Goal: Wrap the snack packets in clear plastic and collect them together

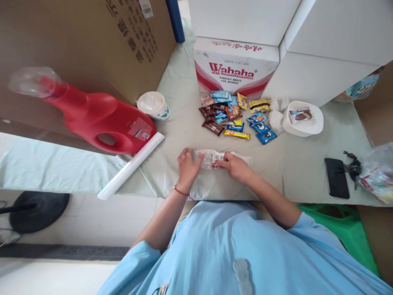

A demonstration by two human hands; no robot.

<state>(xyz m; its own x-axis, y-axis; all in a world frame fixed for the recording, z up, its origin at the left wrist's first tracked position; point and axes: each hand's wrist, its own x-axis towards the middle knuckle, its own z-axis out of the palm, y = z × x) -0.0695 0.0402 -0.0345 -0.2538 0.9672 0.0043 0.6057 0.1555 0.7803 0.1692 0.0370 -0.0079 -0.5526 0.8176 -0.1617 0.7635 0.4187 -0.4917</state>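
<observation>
A clear, crinkly plastic wrapper (208, 159) with a white and red label lies across the front part of the table, between my two hands. My left hand (188, 166), a red cord round its wrist, grips the wrapper's left end with curled, slightly blurred fingers. On the label, my right hand (238, 167) pinches the plastic with thumb and forefinger. The wrapper's right end reaches out past the right hand. Whether anything is inside cannot be made out. Just beyond it lies a pile of small snack packets (222, 112) in brown, blue and yellow.
A white tub (317, 123) holding a packet stands at the right, a paper cup (164, 111) at the left. A red detergent bottle (123, 110) and white roll (132, 166) lie left. A Wahaha carton (227, 84) stands behind. A phone (337, 178) and keys (353, 166) lie far right.
</observation>
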